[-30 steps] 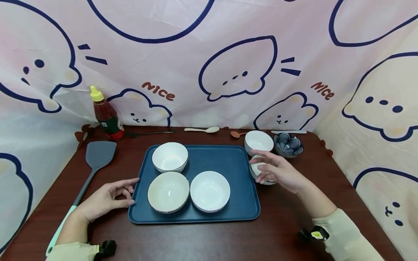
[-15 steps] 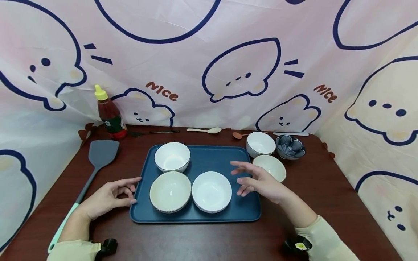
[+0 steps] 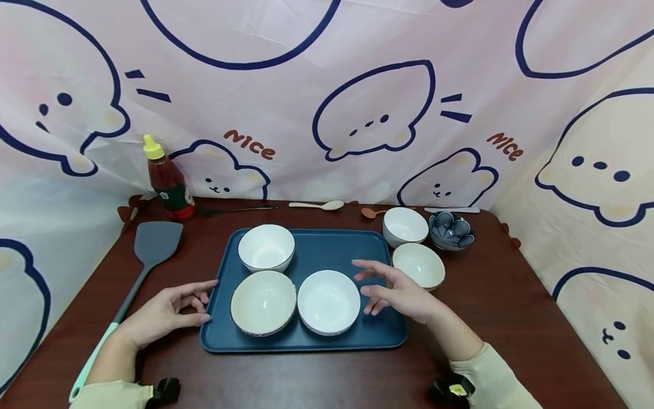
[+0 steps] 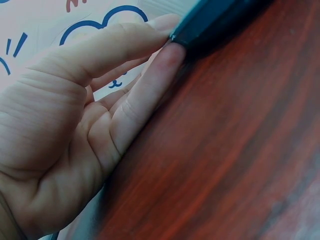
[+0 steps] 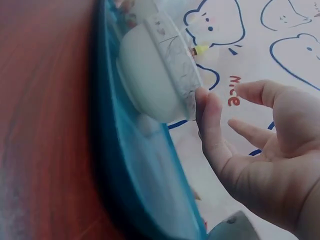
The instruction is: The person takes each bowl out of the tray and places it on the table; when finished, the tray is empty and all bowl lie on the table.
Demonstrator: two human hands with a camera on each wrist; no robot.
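A dark blue tray (image 3: 306,342) lies mid-table with three bowls on it: a white one at the back left (image 3: 266,247), a cream one at the front left (image 3: 263,301) and a white one at the front middle (image 3: 328,300). My right hand (image 3: 393,289) hovers over the tray's right part, fingers spread, holding nothing. In the right wrist view a fingertip (image 5: 202,97) is close to the white bowl's rim (image 5: 155,75); I cannot tell whether it touches. My left hand (image 3: 168,309) rests on the table with straight fingers (image 4: 150,75) against the tray's left edge (image 4: 210,20).
Right of the tray stand a cream bowl (image 3: 418,264), a white bowl (image 3: 405,225) and a small blue patterned bowl (image 3: 452,230). A grey spatula (image 3: 153,244) lies at the left and a sauce bottle (image 3: 167,182) stands behind it. Spoons (image 3: 317,205) lie along the back edge.
My right hand has moved left, from over the cream bowl beside the tray to above the tray next to the front white bowl. The left hand has stayed put.
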